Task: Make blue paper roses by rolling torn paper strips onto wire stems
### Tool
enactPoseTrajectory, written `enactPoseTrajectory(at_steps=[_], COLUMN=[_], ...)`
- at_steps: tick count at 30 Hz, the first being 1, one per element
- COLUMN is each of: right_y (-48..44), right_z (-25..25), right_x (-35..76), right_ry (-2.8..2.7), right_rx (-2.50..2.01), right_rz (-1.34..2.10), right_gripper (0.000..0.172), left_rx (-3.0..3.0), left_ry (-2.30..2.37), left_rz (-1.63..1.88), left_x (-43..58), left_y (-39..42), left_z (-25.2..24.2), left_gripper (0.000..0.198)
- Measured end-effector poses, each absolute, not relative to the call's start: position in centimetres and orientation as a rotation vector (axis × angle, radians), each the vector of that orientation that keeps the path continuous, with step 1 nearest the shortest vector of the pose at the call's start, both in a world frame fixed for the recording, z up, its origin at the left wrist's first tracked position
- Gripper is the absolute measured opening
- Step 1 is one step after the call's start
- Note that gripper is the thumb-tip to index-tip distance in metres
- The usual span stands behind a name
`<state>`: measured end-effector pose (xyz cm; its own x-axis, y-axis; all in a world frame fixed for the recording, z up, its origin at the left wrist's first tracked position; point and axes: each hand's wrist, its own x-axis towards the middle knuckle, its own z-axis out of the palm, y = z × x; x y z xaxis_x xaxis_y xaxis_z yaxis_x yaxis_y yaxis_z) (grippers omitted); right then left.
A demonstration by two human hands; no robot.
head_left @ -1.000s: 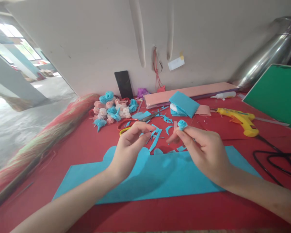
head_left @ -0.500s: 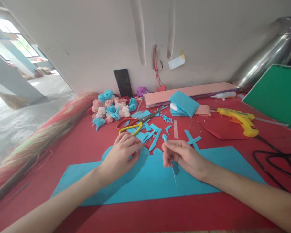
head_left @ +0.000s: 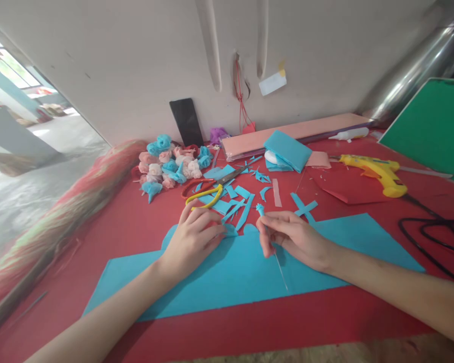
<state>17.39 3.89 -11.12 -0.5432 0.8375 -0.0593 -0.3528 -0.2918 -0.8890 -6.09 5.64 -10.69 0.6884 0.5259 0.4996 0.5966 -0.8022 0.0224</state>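
The right hand's (head_left: 289,236) grip is clamping a thin stem (head_left: 281,271), which is pointing toward five o'clock, and a small blue flower (head_left: 260,207) is topping it. The left hand (head_left: 196,233) is hovering or resting over the blue sheet (head_left: 212,282), its grip unclear. Scissors (head_left: 221,185) are lying at the flower's ten o'clock, a glue gun (head_left: 379,174) at three.

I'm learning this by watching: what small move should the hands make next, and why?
Probably pinch the rounded blue piece with the left hand and lift it toward the small blue bud. That hand's fingers are right at the piece, and the right hand holds the bud upright on its thin stem.
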Motion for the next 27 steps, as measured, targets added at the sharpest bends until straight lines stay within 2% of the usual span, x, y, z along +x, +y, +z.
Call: enactPoseTrajectory(at_steps=[16,27], right_y=[3.88,4.08], right_z=[-11.25,-11.22], right_x=[17.48,17.54], right_ry=[-1.134,-1.14], right_rx=[-0.717,-0.723], right_rz=[1.928,1.932], right_gripper=[0.027,0.028], left_rx=[-2.746,-2.723], left_ry=[-0.852,-0.899], left_rz=[-0.775,-0.769], left_x=[-6.27,-6.18], left_y=[5.48,5.53], left_z=[-10.98,-11.1], left_gripper=[0.016,0.011])
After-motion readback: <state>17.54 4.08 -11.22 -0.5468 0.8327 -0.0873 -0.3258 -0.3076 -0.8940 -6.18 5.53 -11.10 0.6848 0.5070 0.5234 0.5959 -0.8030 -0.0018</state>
